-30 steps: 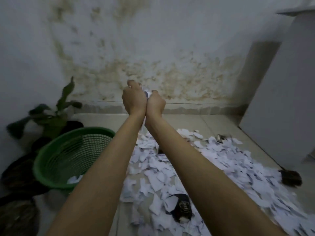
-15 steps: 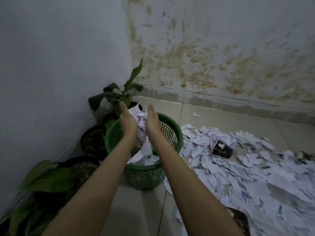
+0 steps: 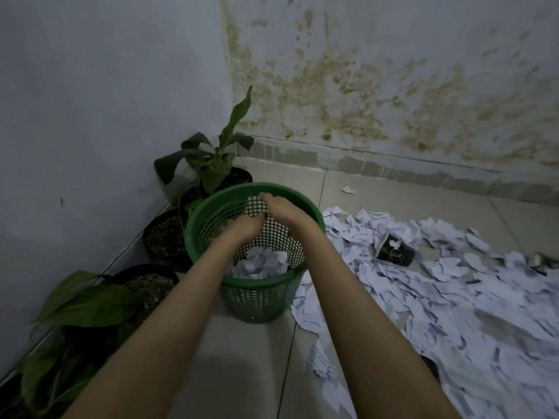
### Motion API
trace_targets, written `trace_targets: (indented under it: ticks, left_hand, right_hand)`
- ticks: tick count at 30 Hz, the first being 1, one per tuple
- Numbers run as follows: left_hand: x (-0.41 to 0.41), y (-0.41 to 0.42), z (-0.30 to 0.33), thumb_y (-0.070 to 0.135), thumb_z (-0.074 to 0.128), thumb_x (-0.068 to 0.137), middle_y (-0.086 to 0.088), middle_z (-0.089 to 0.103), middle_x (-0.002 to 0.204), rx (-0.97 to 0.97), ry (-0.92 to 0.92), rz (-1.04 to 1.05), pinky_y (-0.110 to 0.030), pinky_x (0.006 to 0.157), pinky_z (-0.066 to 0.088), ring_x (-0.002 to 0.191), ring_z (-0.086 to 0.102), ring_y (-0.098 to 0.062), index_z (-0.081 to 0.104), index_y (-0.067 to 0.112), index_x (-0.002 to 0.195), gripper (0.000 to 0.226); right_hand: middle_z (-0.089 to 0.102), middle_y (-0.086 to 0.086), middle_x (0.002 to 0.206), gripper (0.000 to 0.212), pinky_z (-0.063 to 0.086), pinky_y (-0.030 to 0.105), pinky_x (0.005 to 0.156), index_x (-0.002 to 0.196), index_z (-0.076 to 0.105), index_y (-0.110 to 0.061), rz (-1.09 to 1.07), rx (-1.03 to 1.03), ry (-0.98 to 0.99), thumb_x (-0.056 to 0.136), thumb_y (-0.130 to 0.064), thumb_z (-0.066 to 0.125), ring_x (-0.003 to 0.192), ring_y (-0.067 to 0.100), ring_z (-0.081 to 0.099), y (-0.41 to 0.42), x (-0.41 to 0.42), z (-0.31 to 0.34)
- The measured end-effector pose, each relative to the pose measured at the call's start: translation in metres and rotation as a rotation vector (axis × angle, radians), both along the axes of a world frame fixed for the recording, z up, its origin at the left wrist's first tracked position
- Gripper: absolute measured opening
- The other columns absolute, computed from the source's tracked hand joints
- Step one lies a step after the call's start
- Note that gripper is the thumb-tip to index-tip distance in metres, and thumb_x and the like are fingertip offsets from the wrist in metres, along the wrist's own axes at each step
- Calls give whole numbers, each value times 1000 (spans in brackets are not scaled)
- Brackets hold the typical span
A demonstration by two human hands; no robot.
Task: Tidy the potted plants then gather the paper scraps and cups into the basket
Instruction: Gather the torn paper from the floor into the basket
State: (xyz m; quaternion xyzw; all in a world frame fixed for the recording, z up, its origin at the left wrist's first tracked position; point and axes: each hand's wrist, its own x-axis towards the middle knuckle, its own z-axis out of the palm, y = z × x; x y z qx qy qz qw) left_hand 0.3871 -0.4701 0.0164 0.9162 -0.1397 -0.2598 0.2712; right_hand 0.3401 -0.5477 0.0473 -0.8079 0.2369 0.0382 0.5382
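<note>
Both our hands sit over the mouth of the green basket [image 3: 255,293]. Left hand [image 3: 242,229] dips inside the rim, fingers loose and spread, nothing visibly held. Right hand [image 3: 282,207] is just beside it and slightly higher, fingers extended toward the far wall of the basket, also carrying nothing we can see. So the grip on both sides reads as released.

A small heap of paper scraps [image 3: 260,263] lies at the basket bottom. Judged step: dropping a handful of scraps into the basket, drop looks finished.

Most of the work remains. A large spread of loose scraps [image 3: 453,297] covers the floor [image 3: 251,358] to the right, from near us out to mid-floor, with one stray piece [image 3: 348,189] farther off by the far wall. A dark cup [image 3: 393,252] lies tipped among the scraps, right of the basket.

Potted plants [image 3: 211,158] stand in a row along the left wall, just behind and left of the basket, apparently tidied.

Next move likely calls for swinging both hands right, scooping another handful, and picking up the cup.
</note>
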Motion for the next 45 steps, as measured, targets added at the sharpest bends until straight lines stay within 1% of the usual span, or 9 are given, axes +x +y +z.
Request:
trace_targets:
  ticks: [12,16,25,27,31,36,39,43,45]
  left_hand:
    - [-97,-107,54,45,31,97,-20,52,130,-109,-329,-278,-46,103,39,119,48,-36,53,5,124,53]
    - [-154,-157,53,42,38,94,-28,57,114,-221,-372,-470,-52,99,40,107,53,-42,59,4,87,44]
    - [-277,-212,-62,37,37,98,-25,45,137,172,-90,-1105,-38,102,37,123,45,-37,45,-6,129,54]
    - [-288,-210,-87,37,40,98,-26,43,138,271,-41,-1172,-36,103,36,125,44,-36,42,-8,131,57]
    - [-290,-200,-118,38,48,94,-18,25,149,325,-83,-1238,-32,107,30,136,29,-31,25,5,143,63]
    - [-289,-194,-151,45,51,91,-19,1,155,354,-222,-1390,-48,116,11,144,2,-34,10,32,148,72]
    - [-303,-191,-168,55,44,90,-19,-16,155,486,-251,-1460,-54,114,-4,143,-16,-35,-2,34,148,77]
    - [-329,-173,-164,53,40,92,-19,-5,156,204,-573,-1519,-51,116,-1,145,-7,-32,11,10,149,76]
    - [-339,-154,-154,47,47,91,-18,13,154,-83,-595,-1636,-43,116,11,144,10,-30,24,4,144,72]
  right_hand:
    - [59,6,113,59,49,35,76,137,40,-16,-75,-83,185,94,-55,31,96,24,59,-116,-137,79]
    - [57,9,118,59,47,39,83,139,36,-20,-210,-87,336,94,-56,32,98,27,58,-161,-223,77]
    - [48,18,136,55,43,42,90,140,35,-10,-697,28,558,96,-43,41,119,37,49,-183,-420,-52]
    - [35,20,145,57,36,36,95,142,27,-4,-857,-79,574,98,-36,40,130,36,38,-163,-435,-108]
    - [1,22,154,72,14,59,112,148,3,-11,-1120,-63,650,96,-43,41,141,44,1,-119,-456,-170]
    - [-17,30,151,100,2,61,111,146,-19,-13,-1017,24,927,85,-64,43,140,47,-12,-92,-504,-191]
    - [-11,29,152,96,-1,52,115,147,-15,-6,-913,74,811,89,-60,39,142,43,-4,-78,-511,-194]
    - [-1,17,157,84,7,48,117,148,-4,-4,-891,-77,500,93,-43,47,145,33,0,-60,-514,-172]
    - [22,15,152,76,28,41,110,147,14,-7,-918,-135,451,90,-41,52,138,31,25,-41,-526,-159]
